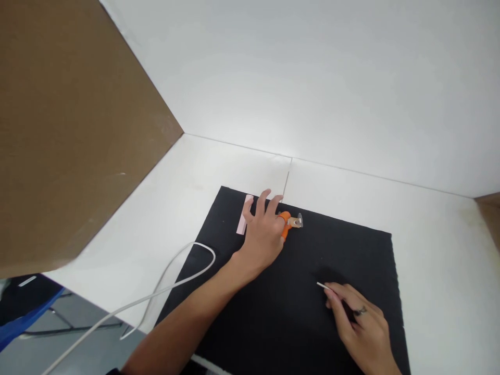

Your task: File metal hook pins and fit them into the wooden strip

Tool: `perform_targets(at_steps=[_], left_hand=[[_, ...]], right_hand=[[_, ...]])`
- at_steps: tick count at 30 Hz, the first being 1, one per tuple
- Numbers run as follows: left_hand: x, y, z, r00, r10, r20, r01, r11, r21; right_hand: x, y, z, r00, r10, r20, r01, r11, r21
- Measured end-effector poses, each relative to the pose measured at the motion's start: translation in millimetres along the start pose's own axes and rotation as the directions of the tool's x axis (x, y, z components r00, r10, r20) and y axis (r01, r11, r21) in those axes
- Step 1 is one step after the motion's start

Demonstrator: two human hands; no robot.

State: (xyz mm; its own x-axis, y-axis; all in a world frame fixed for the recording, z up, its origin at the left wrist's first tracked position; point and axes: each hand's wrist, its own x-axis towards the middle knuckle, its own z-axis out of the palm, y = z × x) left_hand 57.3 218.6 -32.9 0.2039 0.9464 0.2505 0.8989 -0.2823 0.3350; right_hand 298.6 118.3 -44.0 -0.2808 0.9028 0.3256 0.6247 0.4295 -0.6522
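Observation:
My left hand (pixel 263 232) reaches over the far part of the black mat (pixel 289 297), palm down, with its fingers spread. Its outer finger lies at a pale pink strip (pixel 241 225), and its thumb side is against an orange object (pixel 286 231) with curved, handle-like parts. Just right of that is a small tan piece (pixel 294 222) with a clear or shiny end; whether the two are joined I cannot tell. Nearer to me, my right hand (pixel 363 323), wearing a ring, pinches a thin white stick (pixel 322 285) between thumb and fingers. The stick's other end is hidden.
A white cable (pixel 156 294) loops over the mat's left edge and down off the white table (pixel 128 260). A brown panel (pixel 78 120) stands at the left, a white wall (pixel 304 78) behind. Another brown panel (pixel 491 211) shows at the right edge.

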Motion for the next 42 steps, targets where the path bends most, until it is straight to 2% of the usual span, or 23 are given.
perform_targets(at_steps=[4, 7, 9, 14, 20, 25, 30, 35, 38, 42], left_hand=[[-8, 1, 1.5, 0.999, -0.003, -0.041, 0.002, 1.0, -0.027], [-24, 8, -7.0, 0.998, -0.042, -0.04, 0.039, 0.997, -0.065], [-42, 14, -14.7, 0.997, -0.071, -0.01, 0.069, 0.992, -0.101], [-84, 27, -26.0, 0.984, -0.099, 0.145, 0.125, 0.975, -0.183], [-94, 28, -27.6, 0.964, -0.123, 0.234, 0.172, 0.965, -0.2], [-105, 33, -25.4, 0.958, -0.136, 0.254, 0.187, 0.964, -0.19], [-112, 30, -34.8, 0.962, -0.153, 0.225, 0.195, 0.964, -0.18], [-120, 23, -51.3, 0.962, -0.248, 0.111, 0.262, 0.954, -0.142], [-126, 24, -48.3, 0.953, -0.299, 0.051, 0.303, 0.946, -0.11], [-129, 30, -35.0, 0.946, -0.323, 0.02, 0.323, 0.944, -0.069]], right_hand=[[0, 0, 1, 1.0, 0.021, -0.001, -0.021, 1.0, -0.017], [-1, -1, 2, 0.999, 0.04, 0.004, -0.04, 0.999, -0.027], [-2, -1, 1, 0.999, 0.047, -0.005, -0.047, 0.998, -0.035], [-7, 0, -2, 0.996, 0.078, -0.039, -0.08, 0.995, -0.056], [-19, 7, 0, 0.991, 0.132, -0.036, -0.134, 0.99, -0.053], [-29, 17, 6, 0.979, 0.205, -0.011, -0.206, 0.977, -0.052], [-35, 25, 10, 0.956, 0.294, 0.007, -0.293, 0.954, -0.064], [-37, 29, 11, 0.941, 0.336, 0.033, -0.333, 0.94, -0.066], [-37, 30, 11, 0.939, 0.342, 0.043, -0.34, 0.939, -0.059], [-36, 30, 10, 0.935, 0.348, 0.06, -0.346, 0.937, -0.05]])
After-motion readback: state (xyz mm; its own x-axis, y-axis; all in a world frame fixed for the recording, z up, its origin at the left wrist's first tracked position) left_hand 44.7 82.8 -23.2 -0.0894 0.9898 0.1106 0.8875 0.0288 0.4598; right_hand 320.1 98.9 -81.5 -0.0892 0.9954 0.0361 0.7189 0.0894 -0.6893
